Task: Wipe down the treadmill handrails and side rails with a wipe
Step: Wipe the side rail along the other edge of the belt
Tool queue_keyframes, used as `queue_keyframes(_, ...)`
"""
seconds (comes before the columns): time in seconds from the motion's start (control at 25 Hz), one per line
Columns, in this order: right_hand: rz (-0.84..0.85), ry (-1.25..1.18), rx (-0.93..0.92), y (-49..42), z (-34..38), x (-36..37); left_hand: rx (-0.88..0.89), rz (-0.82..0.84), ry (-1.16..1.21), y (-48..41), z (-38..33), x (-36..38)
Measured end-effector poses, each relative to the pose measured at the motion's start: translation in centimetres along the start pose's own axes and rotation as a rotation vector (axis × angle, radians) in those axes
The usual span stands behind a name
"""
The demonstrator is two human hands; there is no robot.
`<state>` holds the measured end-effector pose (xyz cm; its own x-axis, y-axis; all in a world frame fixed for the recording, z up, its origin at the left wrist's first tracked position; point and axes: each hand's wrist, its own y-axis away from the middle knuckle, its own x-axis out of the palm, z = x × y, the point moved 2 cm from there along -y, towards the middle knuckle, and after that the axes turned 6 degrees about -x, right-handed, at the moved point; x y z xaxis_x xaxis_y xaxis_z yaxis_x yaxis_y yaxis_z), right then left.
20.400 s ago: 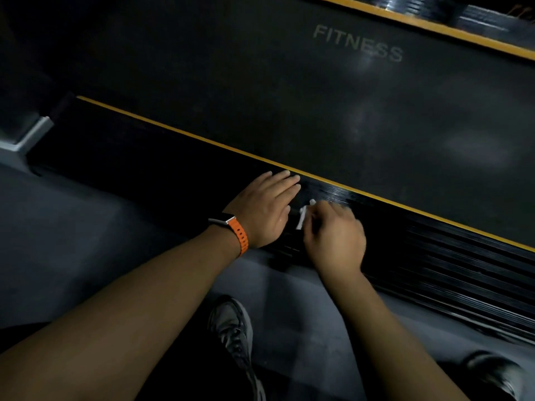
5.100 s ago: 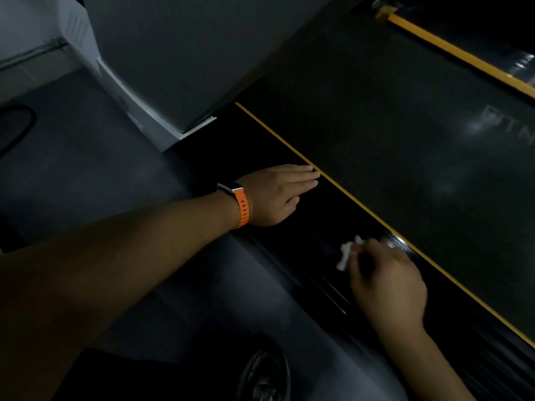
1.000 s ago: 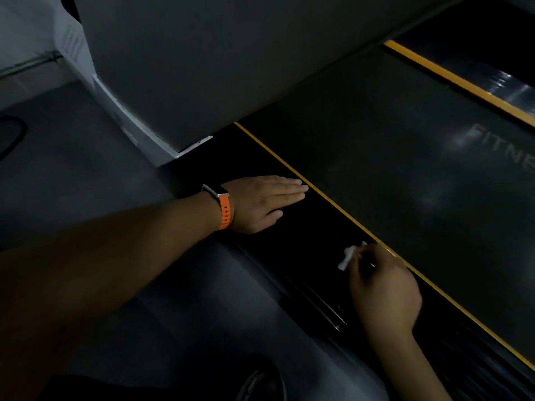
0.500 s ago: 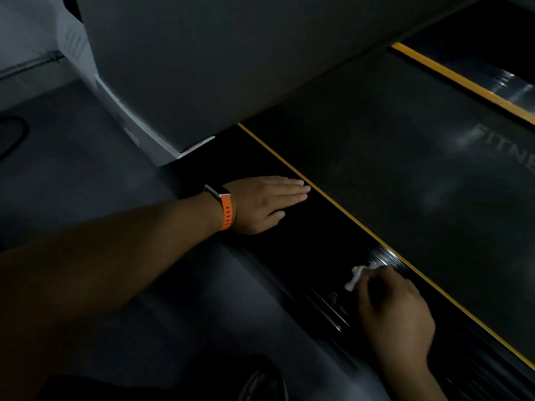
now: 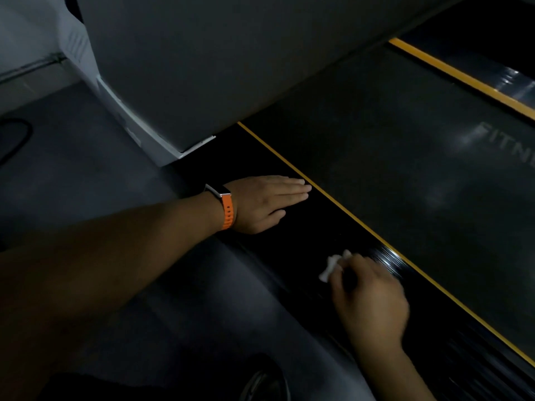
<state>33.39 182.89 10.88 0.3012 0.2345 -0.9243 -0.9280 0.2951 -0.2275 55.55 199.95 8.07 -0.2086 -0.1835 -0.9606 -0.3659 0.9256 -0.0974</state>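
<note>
The treadmill's black ribbed side rail (image 5: 304, 227) runs diagonally from the grey motor cover down to the lower right, edged by a yellow stripe (image 5: 362, 221). My left hand (image 5: 266, 204), with an orange watch strap on the wrist, rests flat on the rail with straight fingers. Further down the rail, my right hand (image 5: 370, 299) holds a small crumpled white wipe (image 5: 330, 266) against the rail surface. Most of the wipe is hidden under my fingers.
The dark running belt (image 5: 405, 169) with pale "FITNE" lettering lies beyond the stripe. A grey motor cover (image 5: 202, 68) stands at the rail's top end. The far side rail (image 5: 492, 59) shows at the upper right. Grey floor (image 5: 86, 169) and my shoe (image 5: 266, 383) lie below.
My right hand slid the wipe down the rail toward me, then back up to the left over the last second. My left hand stayed flat in place.
</note>
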Motion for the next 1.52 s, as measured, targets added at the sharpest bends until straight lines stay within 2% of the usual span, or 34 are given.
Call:
queue_keyframes(0.12,0.005,-0.006,0.091,2.1,-2.0,-0.9,-0.013,0.017,-0.002,0.0,0.0,0.0)
queue_keyframes(0.28,0.039,-0.033,-0.117,-2.3,5.3,2.9,-0.014,0.034,-0.018,0.0,-0.1,0.0)
queue_keyframes(0.36,0.047,-0.052,-0.131,-4.3,7.1,4.2,-0.019,0.054,-0.013,0.0,0.1,0.0)
queue_keyframes(0.6,-0.019,-0.006,0.021,1.6,1.4,-0.4,-0.004,0.025,-0.006,0.1,0.0,-0.1)
queue_keyframes(0.68,-0.007,-0.006,0.035,1.2,1.4,0.3,0.0,0.029,-0.002,0.0,0.1,-0.1)
queue_keyframes(0.8,0.022,-0.003,-0.119,-2.2,5.9,3.5,-0.01,0.057,-0.025,0.0,-0.1,-0.2)
queue_keyframes(0.92,0.01,-0.02,-0.193,-3.9,8.2,5.5,-0.024,0.082,-0.02,-0.1,0.0,-0.3)
queue_keyframes(1.08,-0.009,0.009,-0.184,0.5,3.2,2.9,0.0,0.051,-0.024,-0.1,0.1,-0.1)
queue_keyframes(1.32,-0.029,0.119,-0.024,9.4,-5.9,-2.5,-0.022,0.067,-0.016,-0.1,-0.2,-0.2)
queue_keyframes(1.52,0.013,0.073,-0.061,5.8,-2.7,-0.9,-0.253,0.038,0.003,-0.7,-4.9,0.8)
